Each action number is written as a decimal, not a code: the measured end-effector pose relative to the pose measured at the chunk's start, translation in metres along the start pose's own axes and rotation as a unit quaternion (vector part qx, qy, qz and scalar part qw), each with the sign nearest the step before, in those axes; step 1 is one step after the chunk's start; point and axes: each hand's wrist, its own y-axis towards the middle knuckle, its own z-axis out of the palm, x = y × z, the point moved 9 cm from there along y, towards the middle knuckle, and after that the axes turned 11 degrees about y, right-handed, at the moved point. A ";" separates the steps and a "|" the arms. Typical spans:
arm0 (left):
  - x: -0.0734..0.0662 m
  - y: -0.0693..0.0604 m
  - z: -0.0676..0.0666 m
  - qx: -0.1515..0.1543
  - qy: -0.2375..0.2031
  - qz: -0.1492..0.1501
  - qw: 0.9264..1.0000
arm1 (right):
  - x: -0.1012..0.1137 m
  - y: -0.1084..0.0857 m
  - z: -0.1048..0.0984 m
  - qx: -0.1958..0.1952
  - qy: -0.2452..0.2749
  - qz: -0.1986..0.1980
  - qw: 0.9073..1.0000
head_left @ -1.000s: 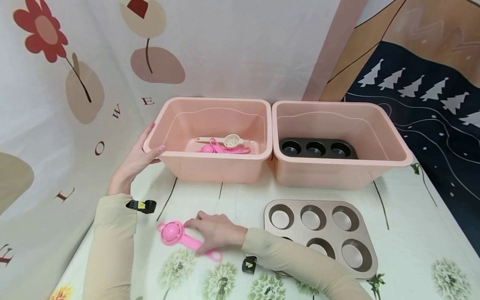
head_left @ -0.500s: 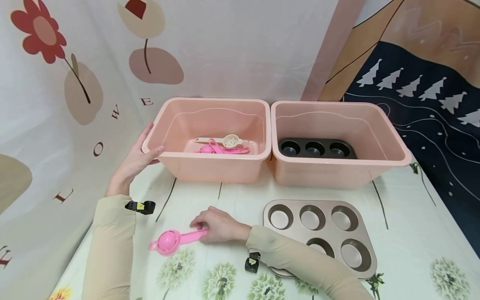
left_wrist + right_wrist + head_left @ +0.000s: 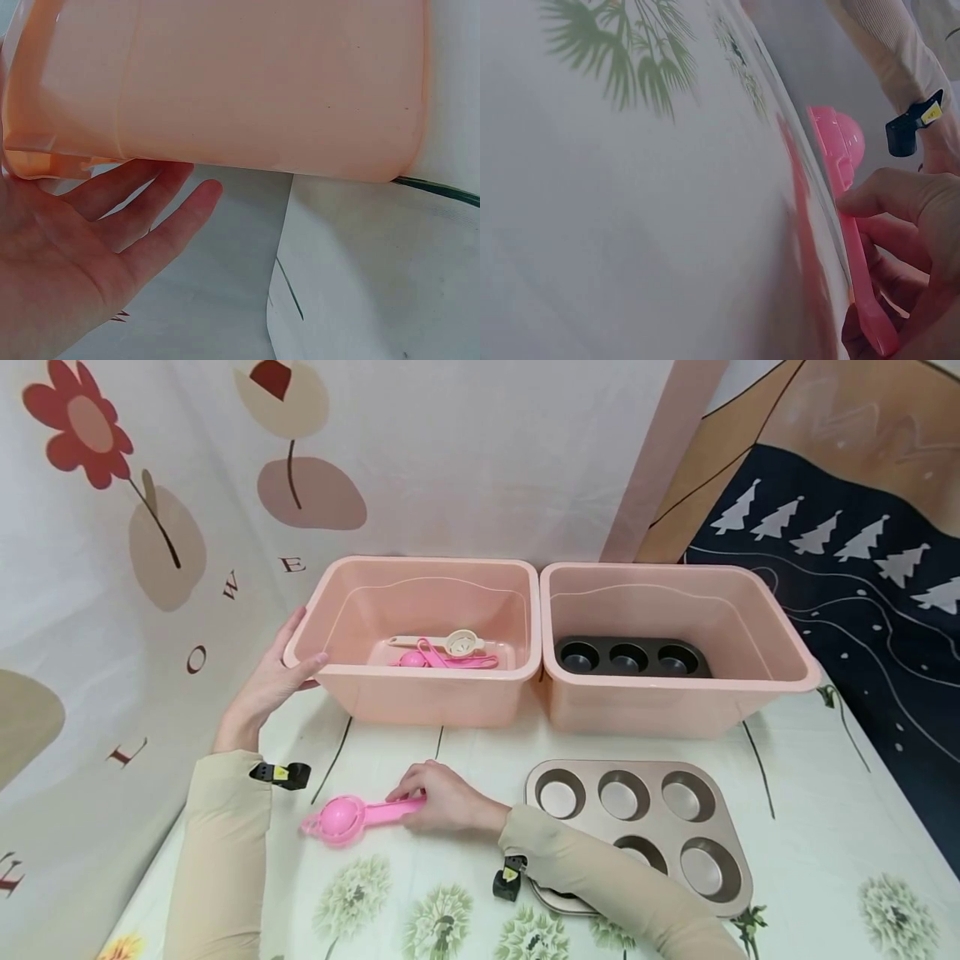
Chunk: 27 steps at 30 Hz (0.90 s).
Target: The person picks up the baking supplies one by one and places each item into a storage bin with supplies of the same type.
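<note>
A pink egg separator [image 3: 340, 820] is held by the end of its handle in my right hand [image 3: 450, 799]. In the right wrist view the thumb and fingers pinch the egg separator [image 3: 860, 262], whose domed cup [image 3: 847, 139] points away from the hand. It hovers slightly over the tablecloth. My left hand [image 3: 272, 678] holds the left pink bin [image 3: 427, 697] at its left front corner, thumb at the rim. The left wrist view shows its fingers [image 3: 169, 232] lying under the rim against the outer wall. Inside that bin are a cream egg separator [image 3: 463, 643] and pink utensils [image 3: 450, 658].
Beside it stands a second pink bin [image 3: 675, 706] holding a black muffin pan [image 3: 633, 657]. A bronze-coloured muffin pan [image 3: 660, 835] lies on the floral tablecloth [image 3: 825, 843], partly under the right forearm. Printed curtains [image 3: 480, 460] hang behind the bins.
My right hand has taken up the pink egg separator by its handle, turned it nearly level and moved it slightly up and back. The left hand stays at the bin.
</note>
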 end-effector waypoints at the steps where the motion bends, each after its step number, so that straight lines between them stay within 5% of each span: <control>1: 0.000 0.000 0.000 0.000 -0.001 0.000 1.000 | -0.001 0.000 -0.001 0.001 0.003 -0.001 1.000; 15: 0.004 0.002 -0.001 -0.002 0.008 -0.010 1.000 | -0.009 -0.006 -0.018 -0.025 0.042 0.044 0.998; 27: 0.003 0.001 -0.001 -0.002 -0.002 -0.002 1.000 | -0.010 -0.011 -0.043 -0.036 0.063 0.040 0.997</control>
